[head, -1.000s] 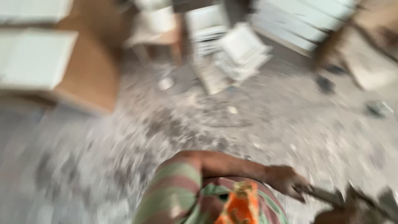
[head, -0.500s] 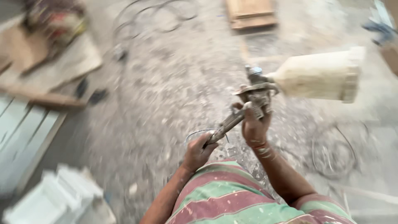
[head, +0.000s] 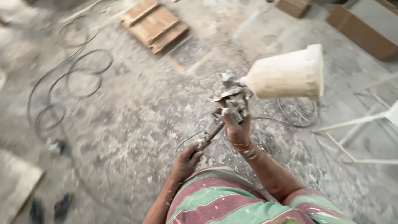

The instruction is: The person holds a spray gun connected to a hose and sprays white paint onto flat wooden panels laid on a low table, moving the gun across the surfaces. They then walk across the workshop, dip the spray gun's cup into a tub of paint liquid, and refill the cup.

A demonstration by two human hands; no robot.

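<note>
My right hand (head: 236, 129) grips the body of a metal spray gun (head: 230, 99) held out in front of me. A cream, paint-crusted cup (head: 287, 73) sticks out from the gun to the right, lying on its side. My left hand (head: 185, 161) holds the hose fitting (head: 210, 135) at the bottom of the gun's handle, just above my striped shirt. A thin hose (head: 187, 139) curves away from that fitting over the dusty floor.
Dark hose loops (head: 70, 79) lie on the speckled concrete floor at left. A wooden pallet piece (head: 154, 24) sits at the top, brown boxes (head: 360, 30) at top right, and a white frame (head: 356, 124) at right. Dark sandals (head: 49, 209) lie at bottom left.
The view has swung from stacked white panels to open floor. The spray gun has come up in front of me, my right hand on its body and my left on the hose end.
</note>
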